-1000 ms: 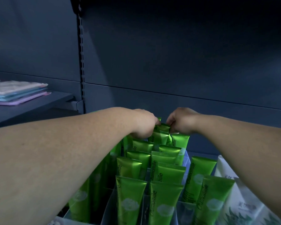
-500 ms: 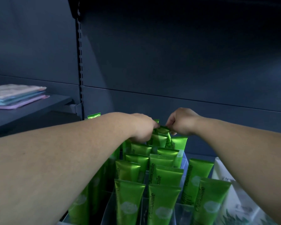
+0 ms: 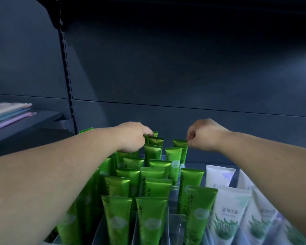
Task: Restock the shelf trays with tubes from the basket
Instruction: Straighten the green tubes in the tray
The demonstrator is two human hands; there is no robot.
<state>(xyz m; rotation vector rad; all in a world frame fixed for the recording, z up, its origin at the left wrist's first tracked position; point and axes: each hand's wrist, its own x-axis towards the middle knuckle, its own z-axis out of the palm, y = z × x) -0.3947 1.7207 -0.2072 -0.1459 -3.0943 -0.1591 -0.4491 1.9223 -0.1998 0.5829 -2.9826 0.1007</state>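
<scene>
While a back-row tube (image 3: 155, 140) is gripped by the left hand (image 3: 131, 137), a neighbouring tube (image 3: 180, 144) is pinched by the right hand (image 3: 202, 136).

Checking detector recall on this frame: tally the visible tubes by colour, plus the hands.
Green tubes: at least 17, with more hidden behind the left arm
White tubes: at least 4, with some covered by the right arm
Hands: 2, left hand and right hand, each pinching a green tube
Total: at least 23
</scene>
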